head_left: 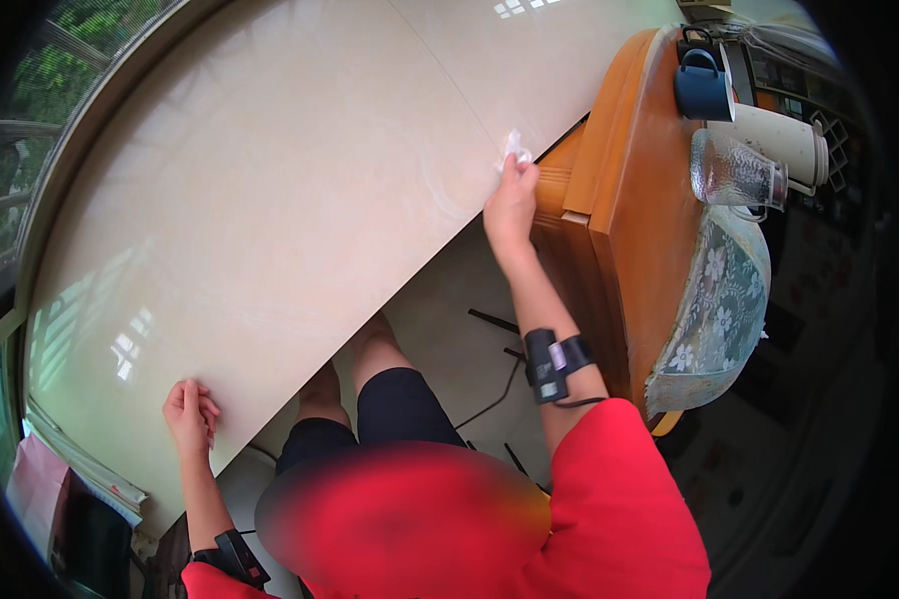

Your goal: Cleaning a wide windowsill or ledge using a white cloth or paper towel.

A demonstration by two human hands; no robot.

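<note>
My right hand (pixel 511 202) grips a crumpled white tissue or thin cloth (pixel 516 147) between thumb and fingers. Both are at the edge of a pale, glossy tabletop (pixel 270 187), close to where it meets a wooden cabinet (pixel 584 165). At the lower left, my left hand (pixel 192 412) rests on or just over the same surface, its fingers loosely curled and nothing visible in them. What lies under the tissue is hidden.
On the cabinet at the right stand a blue mug (pixel 703 90), a black mug (pixel 693 51), a white jug (pixel 775 142), a textured glass pitcher (pixel 734 171) and a lace food cover (pixel 719 314). A window (pixel 52 112) borders the left. Papers (pixel 90 457) lie at the lower left.
</note>
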